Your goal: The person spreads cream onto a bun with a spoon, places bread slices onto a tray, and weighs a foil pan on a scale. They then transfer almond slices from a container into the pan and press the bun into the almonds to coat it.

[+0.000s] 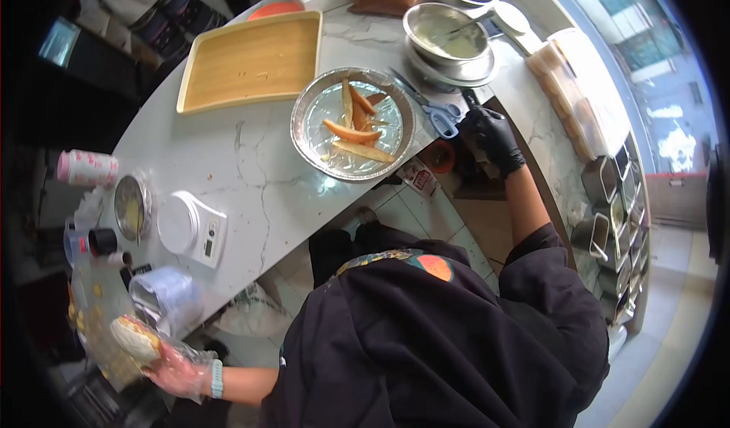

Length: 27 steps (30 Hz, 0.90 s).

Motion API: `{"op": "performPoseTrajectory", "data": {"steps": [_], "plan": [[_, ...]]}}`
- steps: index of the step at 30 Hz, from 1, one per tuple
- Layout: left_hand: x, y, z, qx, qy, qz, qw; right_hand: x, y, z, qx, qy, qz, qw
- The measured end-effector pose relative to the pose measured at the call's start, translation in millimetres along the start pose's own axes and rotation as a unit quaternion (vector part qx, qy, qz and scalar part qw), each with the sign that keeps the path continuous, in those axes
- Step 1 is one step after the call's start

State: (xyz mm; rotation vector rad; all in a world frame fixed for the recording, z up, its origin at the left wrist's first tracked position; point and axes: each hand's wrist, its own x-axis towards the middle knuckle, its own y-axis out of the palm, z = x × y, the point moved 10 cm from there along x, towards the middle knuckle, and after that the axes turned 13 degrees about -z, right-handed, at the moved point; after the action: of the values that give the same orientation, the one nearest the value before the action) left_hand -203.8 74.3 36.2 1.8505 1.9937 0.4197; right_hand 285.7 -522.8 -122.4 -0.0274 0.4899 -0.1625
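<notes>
In a clear plastic glove, my left hand point(176, 373) holds a filled bun point(137, 340) with a pale, powdery-looking top, out past the table's near left edge. My right hand point(493, 136), gloved in black, is at the table edge by blue-handled scissors point(441, 116). Its fingers are curled, and a dark narrow shape points up from it toward the metal bowls; what it grips, I cannot tell. Left of the scissors, a round foil pan point(312, 154) holds several brown bread-crust strips point(351, 131).
A yellow-lined tray point(255, 63) with crumbs lies at the back left. Metal bowls point(447, 36) stand at the back right, beside a clear box of round buns point(563, 93). On the left are a white scale point(190, 229), a small bowl point(133, 207) and a plastic tub point(171, 295).
</notes>
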Motion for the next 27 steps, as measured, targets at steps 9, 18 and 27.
{"op": "performPoseTrajectory", "data": {"steps": [9, 18, 27], "plan": [[-41.2, 14.2, -21.8, -0.293, -0.139, 0.207, 0.923, 18.8, 7.5, 27.4, -0.284, -0.366, 0.129, 0.877], [-53.7, -31.5, -69.2, -0.226, 0.018, -0.063, 0.972, 66.2, -65.6, 63.0, -0.603, -0.256, -0.019, 0.755], [-48.8, -68.9, -98.4, -0.235, 0.036, -0.075, 0.968, -69.1, -6.4, 205.7, -0.383, -0.556, -0.292, 0.678]]}}
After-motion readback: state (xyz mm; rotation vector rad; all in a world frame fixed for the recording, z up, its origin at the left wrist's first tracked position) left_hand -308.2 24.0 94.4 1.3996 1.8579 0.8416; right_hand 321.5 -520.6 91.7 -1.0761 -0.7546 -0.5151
